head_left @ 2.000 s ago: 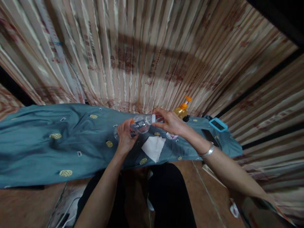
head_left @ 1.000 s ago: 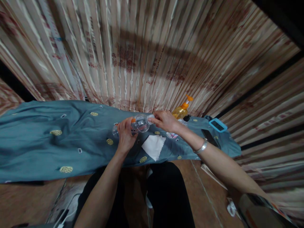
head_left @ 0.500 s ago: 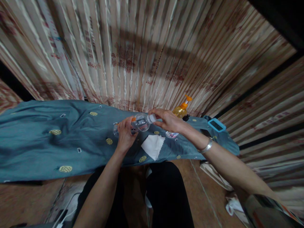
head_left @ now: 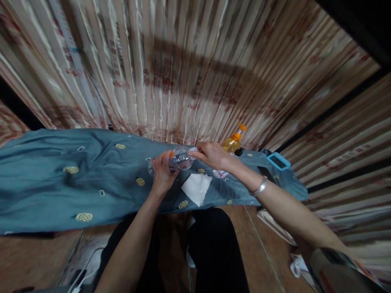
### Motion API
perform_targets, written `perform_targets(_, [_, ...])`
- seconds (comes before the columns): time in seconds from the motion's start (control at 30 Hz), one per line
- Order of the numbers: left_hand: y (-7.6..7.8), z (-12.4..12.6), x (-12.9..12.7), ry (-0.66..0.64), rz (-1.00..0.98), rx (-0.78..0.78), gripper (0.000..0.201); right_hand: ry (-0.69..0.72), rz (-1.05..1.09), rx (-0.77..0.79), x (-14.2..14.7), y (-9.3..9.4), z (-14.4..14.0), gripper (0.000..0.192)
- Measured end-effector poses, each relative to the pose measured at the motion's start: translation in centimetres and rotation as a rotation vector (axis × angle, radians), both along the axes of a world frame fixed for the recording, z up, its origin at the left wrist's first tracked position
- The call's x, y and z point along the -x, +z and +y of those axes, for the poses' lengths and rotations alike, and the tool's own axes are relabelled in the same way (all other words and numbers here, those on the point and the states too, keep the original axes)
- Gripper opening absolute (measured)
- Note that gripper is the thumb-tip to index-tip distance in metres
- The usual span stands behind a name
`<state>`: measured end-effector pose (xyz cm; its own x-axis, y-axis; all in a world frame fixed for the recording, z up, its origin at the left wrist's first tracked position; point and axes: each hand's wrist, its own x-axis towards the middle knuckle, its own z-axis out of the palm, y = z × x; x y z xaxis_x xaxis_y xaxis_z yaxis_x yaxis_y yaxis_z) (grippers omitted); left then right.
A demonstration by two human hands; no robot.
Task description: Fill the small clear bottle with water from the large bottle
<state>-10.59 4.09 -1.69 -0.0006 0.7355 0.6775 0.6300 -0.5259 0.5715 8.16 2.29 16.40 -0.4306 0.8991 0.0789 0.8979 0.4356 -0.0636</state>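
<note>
Clear plastic bottle point(head_left: 181, 159) held on its side, just above the blue-green cloth point(head_left: 91, 179) that covers the table. Left hand point(head_left: 161, 173) wraps the body of the bottle, fingers closed round it; an orange patch shows at the thumb side, likely a label or band, too small to tell. Right hand point(head_left: 214, 156) is closed on the neck end, fingertips pinched over what looks like the white cap. The two hands are close together, one at each end of the same bottle, neither resting on the cloth. This grip reads as one hand steadying the body while the other works the cap; whether the cap is tight or loose cannot be made out.

White cloth point(head_left: 197, 188) lies flat just below the bottle, near the table's front edge, within reach of either hand. A pump bottle point(head_left: 233, 141) of yellow liquid with an orange top stands upright behind the right hand, near the curtain point(head_left: 183, 69). Beside it a small dark object, unclear. Farther right, a device in a light blue case point(head_left: 277, 161) lies flat on the cloth, well apart from the hands. Silver bangle point(head_left: 259, 188) on the right wrist.
</note>
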Motion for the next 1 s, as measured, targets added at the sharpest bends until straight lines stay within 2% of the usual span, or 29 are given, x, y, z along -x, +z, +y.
perform_targets(0.13, [0.4, -0.1, -0.1, -0.009, -0.02, 0.04, 0.073, 0.033, 0.002, -0.01, 0.2, 0.8, -0.8, 0.044])
perform_targets(0.23, [0.8, -0.4, -0.3, -0.014, -0.025, 0.083, 0.075, 0.047, 0.015, -0.004, 0.2, 0.6, -1.0, 0.04])
perform_targets(0.43, [0.9, -0.8, -0.6, -0.006, -0.069, 0.117, 0.079, -0.049, 0.114, -0.019, 1.2, -0.1, -0.3, 0.033])
perform_targets(0.53, [0.9, -0.8, -0.4, -0.002, -0.089, 0.116, 0.079, -0.092, 0.216, -0.009, 1.5, 0.0, 0.2, 0.033])
perform_targets(0.6, [1.1, -0.8, -0.2, 0.01, -0.108, 0.125, 0.08, -0.12, 0.308, 0.008, 1.4, -0.8, 0.4, 0.034])
perform_targets(0.7, [1.3, -1.0, -0.1, 0.052, -0.182, 0.183, 0.084, -0.182, 0.435, 0.069, 0.7, -4.3, -0.5, 0.037])
perform_targets(0.83, [1.2, -1.4, -0.1, 0.052, -0.302, 0.297, 0.086, -0.31, 0.46, 0.155, 0.4, -11.8, -3.7, 0.039])
perform_targets(0.9, [1.0, -1.6, -0.1, 0.039, -0.337, 0.327, 0.086, -0.36, 0.467, 0.178, 0.5, -14.9, -5.3, 0.04])
perform_targets(1.0, [0.9, -1.7, -0.2, 0.026, -0.365, 0.342, 0.086, -0.39, 0.539, 0.182, 0.3, -17.4, -6.0, 0.037])
